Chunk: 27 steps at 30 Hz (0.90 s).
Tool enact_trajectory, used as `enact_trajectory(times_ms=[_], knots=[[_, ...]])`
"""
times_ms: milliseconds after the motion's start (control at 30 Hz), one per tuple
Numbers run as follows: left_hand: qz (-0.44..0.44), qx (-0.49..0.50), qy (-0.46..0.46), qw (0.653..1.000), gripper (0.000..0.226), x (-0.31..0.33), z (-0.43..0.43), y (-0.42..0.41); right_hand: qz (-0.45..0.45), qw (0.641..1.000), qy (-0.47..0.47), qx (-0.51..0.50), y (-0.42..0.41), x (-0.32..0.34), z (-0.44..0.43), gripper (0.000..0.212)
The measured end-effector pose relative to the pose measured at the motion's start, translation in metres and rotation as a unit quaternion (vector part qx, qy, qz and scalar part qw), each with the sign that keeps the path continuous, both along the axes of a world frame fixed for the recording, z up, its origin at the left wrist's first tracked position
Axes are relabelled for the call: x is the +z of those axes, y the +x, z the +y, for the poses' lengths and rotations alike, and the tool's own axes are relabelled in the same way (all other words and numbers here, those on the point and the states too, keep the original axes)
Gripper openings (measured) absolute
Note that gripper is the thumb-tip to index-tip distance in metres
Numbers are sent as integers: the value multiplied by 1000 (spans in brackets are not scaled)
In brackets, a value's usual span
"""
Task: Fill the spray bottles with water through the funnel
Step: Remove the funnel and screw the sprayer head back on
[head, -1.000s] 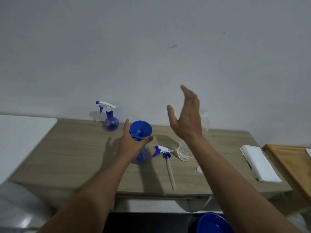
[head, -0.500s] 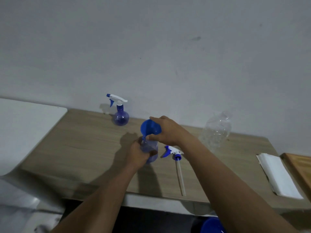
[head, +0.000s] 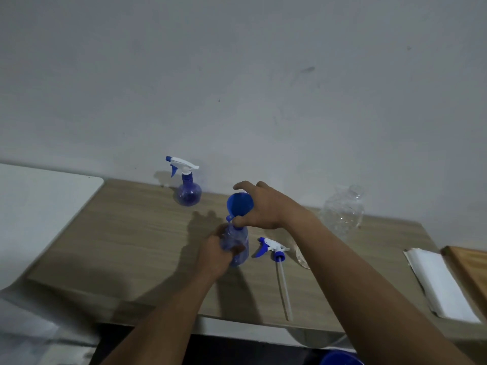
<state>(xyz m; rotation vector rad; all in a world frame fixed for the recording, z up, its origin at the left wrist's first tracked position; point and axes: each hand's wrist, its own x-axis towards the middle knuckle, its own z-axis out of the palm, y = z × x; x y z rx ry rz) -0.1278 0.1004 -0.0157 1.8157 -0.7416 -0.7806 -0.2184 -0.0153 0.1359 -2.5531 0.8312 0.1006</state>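
My left hand [head: 214, 255] grips a blue translucent spray bottle [head: 237, 246] with its cap off, standing on the wooden table [head: 126, 238]. A blue funnel [head: 239, 205] sits tilted at the bottle's neck, and my right hand [head: 263, 206] holds it by the rim and spout. The removed white-and-blue spray head [head: 272, 249] with its long tube lies on the table just right of the bottle. A second blue spray bottle [head: 188, 189] with its head on stands by the wall. A clear plastic water bottle [head: 342, 210] stands at the back right.
A folded white cloth [head: 440, 283] lies at the table's right end, beside a wooden board [head: 471, 264]. A white surface [head: 39, 196] adjoins the table on the left. A blue round object [head: 340, 359] shows at the bottom edge, below the table.
My right hand came down from the air onto the funnel and now holds it tilted on the bottle's neck. My left hand slid lower on the bottle. The view shifted left.
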Motion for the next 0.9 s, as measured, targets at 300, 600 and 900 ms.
enact_trajectory(times_ms=[300, 600, 900], knots=[[1, 14, -2, 1000, 49, -11, -1, 5, -134, 985, 58, -87, -8, 8, -39, 63], [-34, -12, -12, 999, 62, -17, 0, 8, -221, 940, 156, -206, -5, -81, -62, 53], [3, 9, -46, 999, 71, -39, -5, 11, -252, 919, 186, -238, 19, -155, -75, 68]])
